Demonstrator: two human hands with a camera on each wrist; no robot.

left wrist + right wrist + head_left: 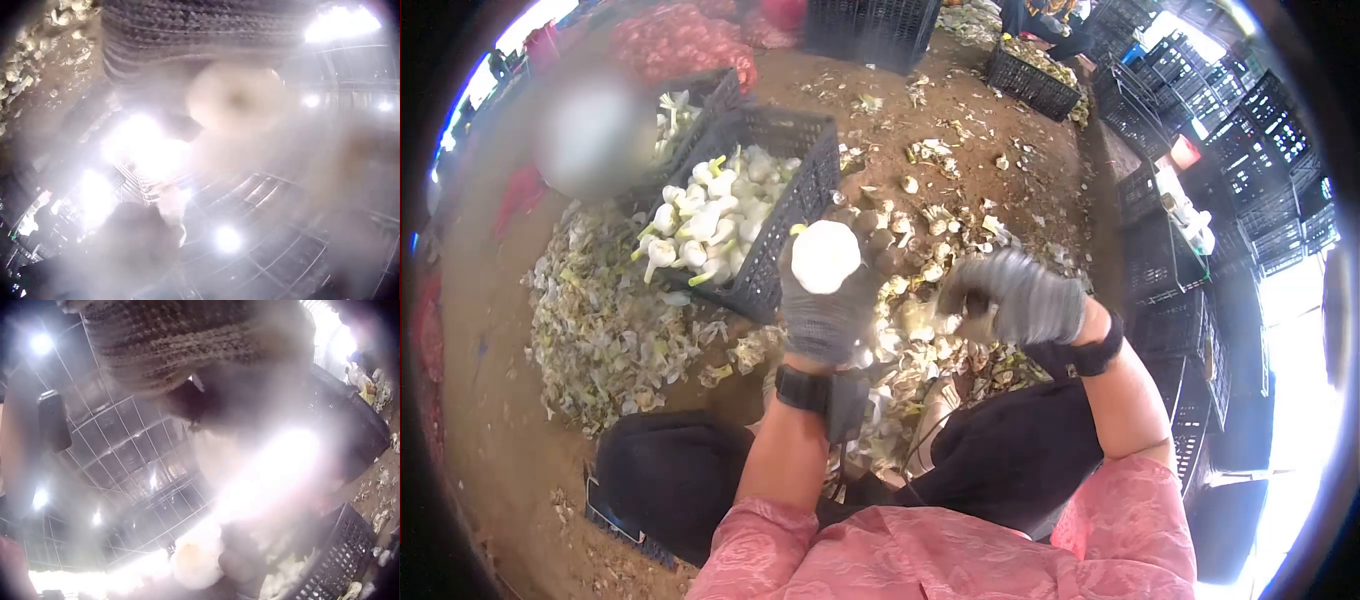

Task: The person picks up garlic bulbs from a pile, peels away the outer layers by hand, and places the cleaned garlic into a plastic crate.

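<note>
In the head view a white garlic bulb [825, 257] is gripped by my grey-gloved left hand [828, 318], beside the crate's near corner. The left wrist view shows that glove [194, 37] above a blurred pale bulb [234, 97]. My gloved right hand [1025, 298] is off to the right, apart from the bulb, with bent fingers blurred; whether they hold anything cannot be made out. In the right wrist view its glove [200, 337] fills the top, and a bulb [195, 557] shows low down beside dark fingertips [240, 553].
A black crate [800, 205] of white garlic bulbs [710, 215] stands ahead on the left, beside a heap of peelings [600, 320]. Trimmings [910, 360] cover the ground between the legs. Red net sacks [675, 50] lie at the back; stacked crates [1250, 150] line the right.
</note>
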